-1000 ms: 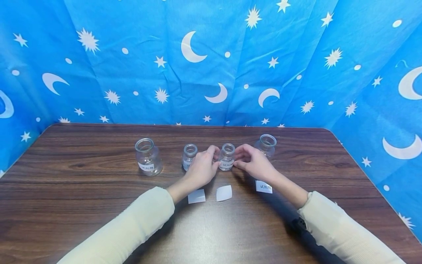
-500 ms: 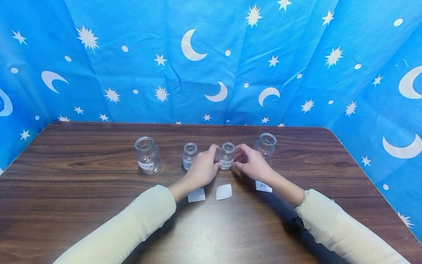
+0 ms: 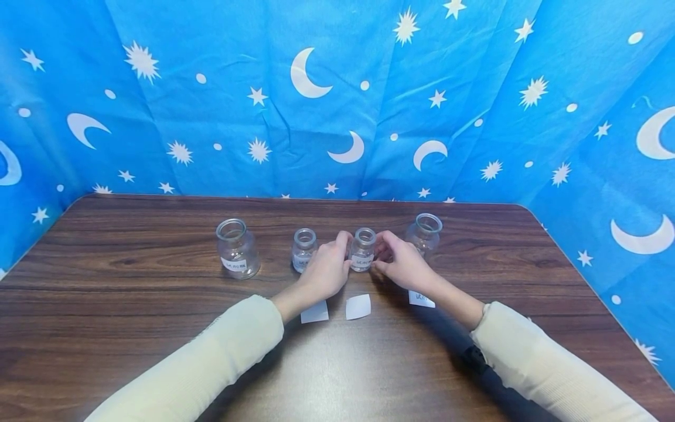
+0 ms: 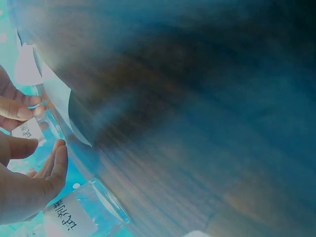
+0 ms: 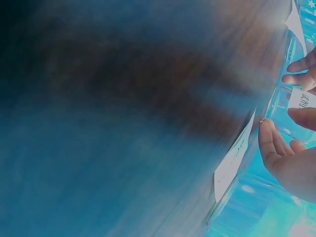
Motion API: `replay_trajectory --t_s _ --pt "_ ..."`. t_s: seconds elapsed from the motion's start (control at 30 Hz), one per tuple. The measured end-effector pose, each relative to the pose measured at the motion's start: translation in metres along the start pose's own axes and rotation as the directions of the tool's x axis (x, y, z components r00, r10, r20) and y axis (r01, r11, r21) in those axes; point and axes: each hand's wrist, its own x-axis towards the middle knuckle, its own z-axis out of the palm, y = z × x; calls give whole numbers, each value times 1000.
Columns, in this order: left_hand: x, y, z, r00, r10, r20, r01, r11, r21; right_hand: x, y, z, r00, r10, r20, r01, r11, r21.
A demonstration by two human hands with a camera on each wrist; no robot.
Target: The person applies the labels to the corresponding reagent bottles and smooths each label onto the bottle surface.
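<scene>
A small clear glass reagent bottle stands upright on the table between both hands, a white written label on its front. My left hand holds it from the left, thumb at the label's edge and fingers bent along the side. From the right, my right hand holds the same bottle, with its thumb close to the label's other edge. The left wrist view shows the label between the two thumbs. Another small labelled bottle is partly hidden behind my left hand.
A larger labelled jar stands at the left, and another large jar behind my right hand. Two white paper pieces, a left one and a middle one, lie in front. A written label lies under my right forearm.
Both hands stay at the small bottle, with only slight shifts of the fingers and wrists. The bottles and papers keep their places.
</scene>
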Motion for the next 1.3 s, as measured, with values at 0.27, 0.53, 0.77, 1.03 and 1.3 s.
replay_trajectory --t_s 0.27,0.53,0.77,1.03,1.3 --pt "1 -1 2 1000 16 -5 -16 1000 18 0 -2 -1 1000 5 5 -5 1000 -1" --pt "0 -2 5 1000 20 -9 -20 999 26 0 -3 0 1000 17 19 -17 1000 3" --pt "1 0 1 999 -19 27 20 1000 -16 -2 -2 -3 999 10 30 -11 999 37" --pt "0 1 -3 998 -26 54 29 998 -60 -3 0 -10 998 -3 65 -2 996 84" --pt "0 0 -2 997 -36 64 39 998 -58 -6 -2 -17 998 -16 64 10 996 85"
